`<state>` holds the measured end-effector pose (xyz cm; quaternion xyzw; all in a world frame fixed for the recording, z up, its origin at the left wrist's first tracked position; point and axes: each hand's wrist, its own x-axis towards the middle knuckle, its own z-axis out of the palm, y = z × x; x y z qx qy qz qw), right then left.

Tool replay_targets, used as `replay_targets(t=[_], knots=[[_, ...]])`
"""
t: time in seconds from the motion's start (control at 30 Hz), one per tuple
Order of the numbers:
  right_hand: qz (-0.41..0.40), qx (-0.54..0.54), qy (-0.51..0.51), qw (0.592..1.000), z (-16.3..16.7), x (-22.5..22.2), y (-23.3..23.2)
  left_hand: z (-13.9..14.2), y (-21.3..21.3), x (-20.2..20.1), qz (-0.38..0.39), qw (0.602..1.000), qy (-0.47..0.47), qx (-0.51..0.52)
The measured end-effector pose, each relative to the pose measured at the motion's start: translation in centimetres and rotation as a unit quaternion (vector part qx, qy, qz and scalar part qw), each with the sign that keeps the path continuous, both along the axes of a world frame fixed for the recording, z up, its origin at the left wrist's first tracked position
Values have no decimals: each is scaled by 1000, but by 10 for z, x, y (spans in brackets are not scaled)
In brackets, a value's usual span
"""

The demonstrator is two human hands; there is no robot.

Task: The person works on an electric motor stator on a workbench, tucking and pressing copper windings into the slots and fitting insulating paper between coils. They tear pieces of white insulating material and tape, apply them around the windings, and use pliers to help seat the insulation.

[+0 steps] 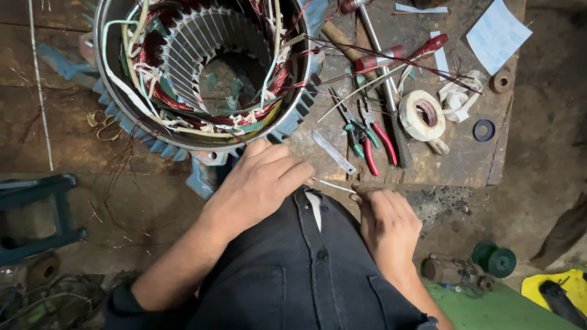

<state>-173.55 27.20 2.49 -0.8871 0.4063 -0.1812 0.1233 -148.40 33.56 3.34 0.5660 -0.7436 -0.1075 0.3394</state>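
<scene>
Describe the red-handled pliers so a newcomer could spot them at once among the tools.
Start at the big motor stator with copper windings at top left, then move right onto the worn board of tools. The red-handled pliers lie just right of the green-handled pliers and left of the tape roll. Only they have red grips splayed toward the person.

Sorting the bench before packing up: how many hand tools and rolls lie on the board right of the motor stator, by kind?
Pliers and cutters with coloured grips: 2, one green-handled, one red-handled
Red-handled screwdriver: 1
Wooden-handled tool: 1
Long metal bar tool: 1
Flat metal blade: 1
Tape rolls: 2, white roll, small brown roll
Black ring: 1
Total: 9
</scene>
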Motion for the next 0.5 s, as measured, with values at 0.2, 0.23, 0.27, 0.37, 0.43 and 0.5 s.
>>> replay_targets(t=[0.2,0.23,0.27,0.37,0.43,0.5], knots=[[2,5,12,1000,-5,-4,1,0,-2,-2,2,1000,-7,8],[10,4,14,1000,-5,-4,1,-1,-2,-2,7,1000,-14,14],[20,4,17,1000,-5,-4,1,-2,-1,-2,2,1000,-5,15],[54,-20,17,998,-2,3,-3,-4,0,-4,3,1000,2,9],[88,-8,8,996,4,9,-7,-5,2,-4,19,1000,-8,-5],[128,40,-10,991,11,17,-10,-3,7,-3,26,998,-1,-50]])
